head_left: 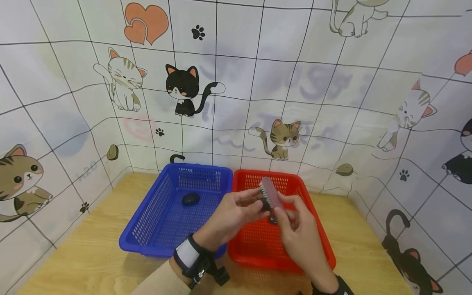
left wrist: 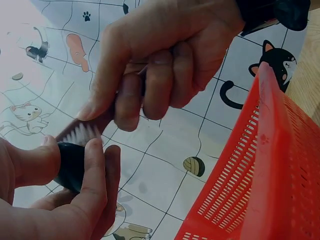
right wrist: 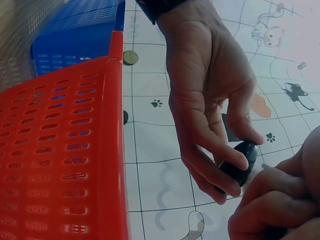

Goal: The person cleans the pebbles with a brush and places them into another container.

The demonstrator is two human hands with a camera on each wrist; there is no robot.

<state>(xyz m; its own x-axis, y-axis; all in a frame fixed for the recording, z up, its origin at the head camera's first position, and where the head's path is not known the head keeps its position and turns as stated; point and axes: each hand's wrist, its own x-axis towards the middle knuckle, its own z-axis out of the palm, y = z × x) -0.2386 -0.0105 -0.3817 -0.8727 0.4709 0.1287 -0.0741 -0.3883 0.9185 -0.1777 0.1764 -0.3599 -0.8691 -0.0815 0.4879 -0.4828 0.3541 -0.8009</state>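
Note:
Over the red basket [head_left: 271,265], my left hand [head_left: 232,217] holds a smooth dark stone [left wrist: 72,167] between thumb and fingers. My right hand [head_left: 302,231] grips a small brush [head_left: 273,194] with a brownish-pink back and white bristles. In the left wrist view the bristles [left wrist: 82,134] are right at the top of the stone. The right wrist view shows the stone [right wrist: 241,162] pinched by the left fingers, with the brush mostly hidden behind the right hand [right wrist: 280,200]. Another dark, shiny stone [head_left: 273,219] lies in the red basket, partly covered by the hands.
A blue basket [head_left: 134,247] stands left of the red one, with a black stone [head_left: 190,199] inside. Both baskets sit on a wooden table [head_left: 92,254]. Behind and at the sides hangs a white gridded sheet [head_left: 236,82] printed with cats.

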